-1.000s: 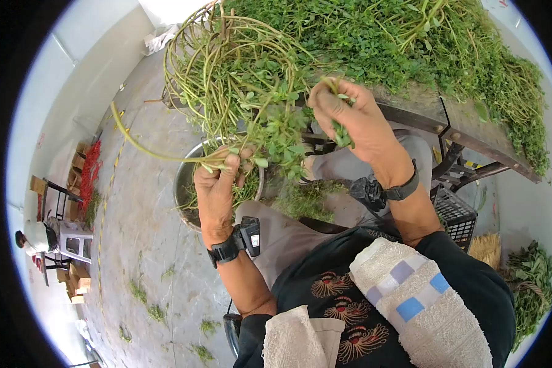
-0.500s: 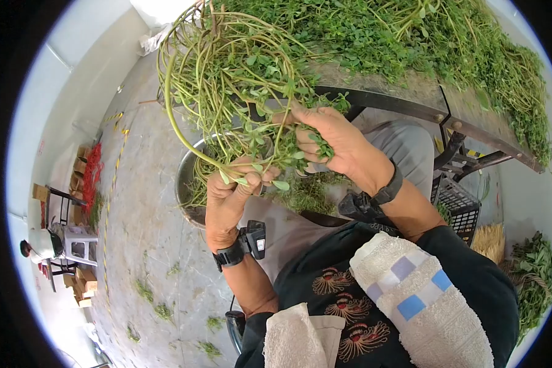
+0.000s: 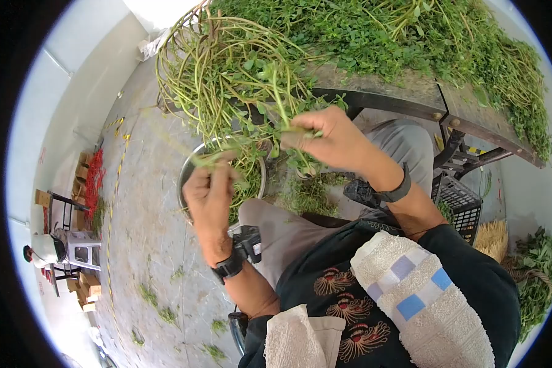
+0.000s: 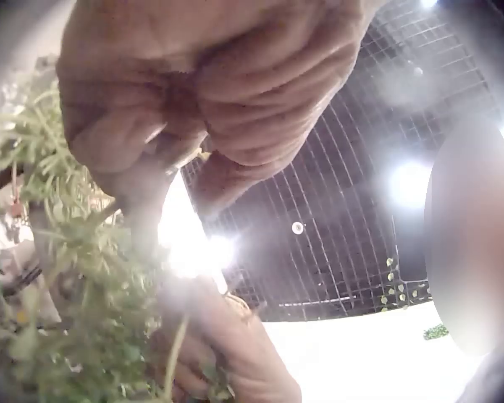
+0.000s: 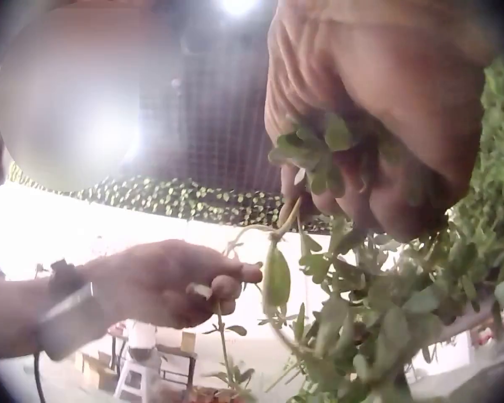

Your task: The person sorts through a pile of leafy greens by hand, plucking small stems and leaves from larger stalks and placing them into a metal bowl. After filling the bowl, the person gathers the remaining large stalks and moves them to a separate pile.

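Note:
Over the metal basin (image 3: pixel 262 178), my left hand (image 3: pixel 208 193), blurred by motion, pinches a green plant stem (image 3: pixel 211 161) between thumb and fingers. A faint streak of the stem trails up and left. To its right, my right hand (image 3: pixel 334 141) grips a leafy green stem (image 3: pixel 279 95) that rises toward the hanging plants. Small rounded leaves (image 5: pixel 328 151) show under its curled fingers in the right wrist view. Behind both hands a tangled bundle of long stems (image 3: pixel 221 67) hangs off the table's left end. Cut stems lie inside the basin.
A heap of leafy greens (image 3: pixel 374 43) covers the table (image 3: pixel 405 92). Below it stands a black plastic crate (image 3: pixel 457 205), with a straw broom (image 3: pixel 492 239) close by. Plant scraps (image 3: pixel 165 314) are scattered on the floor. Far left, a person sits near a stool (image 3: pixel 83 250).
My hands came together at the stems, then parted. The left hand has swung left and is now over the basin; the right hand stays near the hanging plants, slightly lower than a second ago.

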Tool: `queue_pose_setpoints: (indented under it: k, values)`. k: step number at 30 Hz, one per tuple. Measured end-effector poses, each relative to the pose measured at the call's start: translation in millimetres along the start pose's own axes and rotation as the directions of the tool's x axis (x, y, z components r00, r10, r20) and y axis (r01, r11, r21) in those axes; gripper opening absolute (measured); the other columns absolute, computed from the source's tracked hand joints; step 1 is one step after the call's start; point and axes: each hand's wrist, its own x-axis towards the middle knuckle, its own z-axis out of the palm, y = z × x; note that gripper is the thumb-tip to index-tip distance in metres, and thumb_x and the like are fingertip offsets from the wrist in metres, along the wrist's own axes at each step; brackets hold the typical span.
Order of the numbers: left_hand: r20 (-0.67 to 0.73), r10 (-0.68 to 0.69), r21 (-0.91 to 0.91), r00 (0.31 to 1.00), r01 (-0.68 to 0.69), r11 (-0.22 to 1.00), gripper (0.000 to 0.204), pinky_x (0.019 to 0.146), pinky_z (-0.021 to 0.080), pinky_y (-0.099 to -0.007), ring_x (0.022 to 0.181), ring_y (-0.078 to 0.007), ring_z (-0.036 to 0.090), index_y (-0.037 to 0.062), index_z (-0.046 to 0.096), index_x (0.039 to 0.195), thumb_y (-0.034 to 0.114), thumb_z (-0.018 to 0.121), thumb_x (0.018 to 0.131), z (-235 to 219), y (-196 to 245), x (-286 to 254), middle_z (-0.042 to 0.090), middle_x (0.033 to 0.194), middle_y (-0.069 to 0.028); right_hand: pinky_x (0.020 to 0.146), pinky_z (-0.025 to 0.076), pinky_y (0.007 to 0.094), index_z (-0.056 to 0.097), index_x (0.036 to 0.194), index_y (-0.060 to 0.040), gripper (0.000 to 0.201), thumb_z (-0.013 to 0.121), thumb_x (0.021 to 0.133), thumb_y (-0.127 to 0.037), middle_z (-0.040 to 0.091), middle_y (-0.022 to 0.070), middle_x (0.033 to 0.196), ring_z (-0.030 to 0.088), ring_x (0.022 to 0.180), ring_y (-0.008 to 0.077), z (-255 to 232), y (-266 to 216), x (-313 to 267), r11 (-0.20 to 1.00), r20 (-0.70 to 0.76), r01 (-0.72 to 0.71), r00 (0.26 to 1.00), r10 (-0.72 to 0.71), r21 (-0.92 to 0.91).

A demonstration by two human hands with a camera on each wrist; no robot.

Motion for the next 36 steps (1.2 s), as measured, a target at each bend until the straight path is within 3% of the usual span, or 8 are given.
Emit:
queue_pose_setpoints:
  k: [2, 10, 13, 19, 23, 25, 31, 36]
  values:
    - [0.151, -0.032, 0.006, 0.988, 0.031, 0.999, 0.025, 0.05, 0.033, -0.0187, 0.059, -0.0017, 0.044, 0.0001, 0.065, 0.099, 0.022, 0.06, 0.088, 14, 5, -3, 0.058, 0.072, 0.0033, 0.051, 0.043, 0.0398, 0.066, 0.077, -0.0067, 0.023, 0.064, 0.079, -0.029, 0.059, 0.0122, 0.06, 0.059, 0.057, 0.0293, 7, -4, -3, 0.847, 0.142, 0.157, 0.985, -0.098, -0.508]
    - [0.105, -0.062, -0.268, 0.993, 0.088, 0.959, 0.019, 0.039, 0.028, -0.0171, 0.044, -0.0021, 0.039, 0.0027, 0.062, 0.086, 0.019, 0.054, 0.091, 29, -24, 5, 0.055, 0.061, 0.002, 0.053, 0.047, 0.0396, 0.068, 0.088, -0.0088, 0.026, 0.066, 0.076, -0.032, 0.059, 0.016, 0.063, 0.061, 0.059, 0.0304, 9, 2, -3, 0.846, 0.224, 0.258, 0.96, -0.17, -0.466]
    - [0.073, -0.119, -0.493, 0.99, 0.14, 0.859, 0.02, 0.038, 0.028, -0.0169, 0.044, -0.003, 0.041, 0.0047, 0.06, 0.082, 0.02, 0.051, 0.093, 21, -22, 8, 0.053, 0.059, 0.0024, 0.053, 0.047, 0.0314, 0.067, 0.097, -0.0098, 0.027, 0.068, 0.076, -0.027, 0.06, 0.0131, 0.063, 0.061, 0.057, 0.0186, -10, -18, -2, 0.949, 0.184, -0.294, 0.933, 0.31, -0.11]
    - [0.121, -0.113, -0.406, 0.986, 0.153, 0.901, 0.024, 0.041, 0.025, -0.0173, 0.047, -0.003, 0.038, 0.0068, 0.058, 0.08, 0.026, 0.052, 0.092, 24, -13, 1, 0.049, 0.059, 0.0045, 0.058, 0.047, 0.0252, 0.066, 0.1, -0.0077, 0.03, 0.069, 0.076, -0.025, 0.066, 0.0075, 0.072, 0.061, 0.064, 0.0094, 5, -29, -16, 0.879, 0.049, 0.447, 0.894, -0.445, -0.169]
    - [0.115, -0.087, -0.172, 0.99, 0.106, 0.979, 0.025, 0.044, 0.025, -0.0171, 0.048, -0.0016, 0.035, 0.007, 0.058, 0.079, 0.028, 0.052, 0.093, 26, -14, -2, 0.046, 0.058, 0.0059, 0.066, 0.048, 0.0281, 0.065, 0.102, -0.0039, 0.037, 0.067, 0.079, -0.033, 0.067, 0.0116, 0.082, 0.064, 0.073, 0.0143, -9, -48, -13, 0.995, 0.105, -0.096, 0.99, 0.099, -0.038]
    - [0.236, -0.075, -0.113, 0.969, 0.104, 0.988, 0.028, 0.044, 0.025, -0.0175, 0.048, -0.0019, 0.035, 0.0065, 0.058, 0.078, 0.029, 0.051, 0.093, 26, -11, -5, 0.047, 0.059, 0.0052, 0.067, 0.047, 0.0267, 0.065, 0.101, -0.0019, 0.042, 0.064, 0.081, -0.04, 0.067, 0.0083, 0.08, 0.061, 0.075, 0.0114, 5, -12, 1, 0.98, -0.004, 0.188, 0.982, -0.189, -0.061]
    - [0.342, 0.094, -0.379, 0.935, 0.045, 0.924, 0.034, 0.044, 0.025, -0.0182, 0.048, -0.0033, 0.037, 0.0049, 0.056, 0.072, 0.031, 0.049, 0.093, 31, -15, -7, 0.051, 0.061, 0.0006, 0.058, 0.04, 0.0265, 0.066, 0.088, 0.0009, 0.058, 0.058, 0.081, -0.056, 0.058, 0.0022, 0.068, 0.046, 0.064, 0.0115, 14, 14, 4, 0.88, 0.472, -0.405, 0.844, 0.255, 0.25]
    - [0.314, -0.078, -0.223, 0.946, 0.153, 0.963, 0.033, 0.042, 0.026, -0.0179, 0.045, -0.0044, 0.039, 0.0033, 0.055, 0.074, 0.03, 0.05, 0.093, 27, -9, -8, 0.053, 0.064, -0.0023, 0.056, 0.042, 0.0302, 0.063, 0.09, 0.003, 0.061, 0.062, 0.076, -0.056, 0.06, 0.0061, 0.068, 0.051, 0.06, 0.015, 15, 18, -4, 0.974, 0.362, -0.216, 0.915, 0.179, 0.064]
